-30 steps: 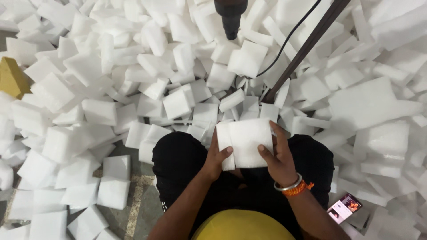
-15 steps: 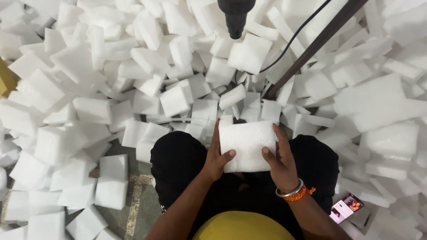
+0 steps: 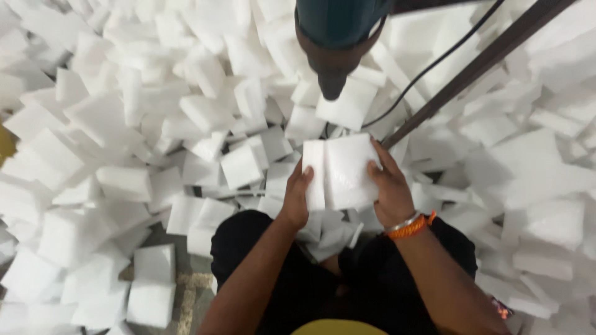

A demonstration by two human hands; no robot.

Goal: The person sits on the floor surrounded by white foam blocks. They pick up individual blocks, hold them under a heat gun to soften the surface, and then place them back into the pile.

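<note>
A white foam block (image 3: pixel 340 170) is held upright between both hands, lifted in front of my knees. My left hand (image 3: pixel 297 197) grips its left edge with the fingers behind it. My right hand (image 3: pixel 389 183) clasps its right edge; that wrist wears a silver bangle and an orange band (image 3: pixel 410 226). Just above the block hangs a dark teal power tool (image 3: pixel 338 37) with its tip pointing down, a short gap above the block's top edge.
Heaps of white foam blocks (image 3: pixel 124 118) cover the floor on all sides. A slanted dark metal bar (image 3: pixel 478 65) and a black cable (image 3: pixel 428 68) run from top right toward the block. Bare concrete floor (image 3: pixel 186 282) shows at lower left.
Both hands have raised the foam block away from my lap toward the hanging tool. The view has moved closer, so the tool looks much bigger.
</note>
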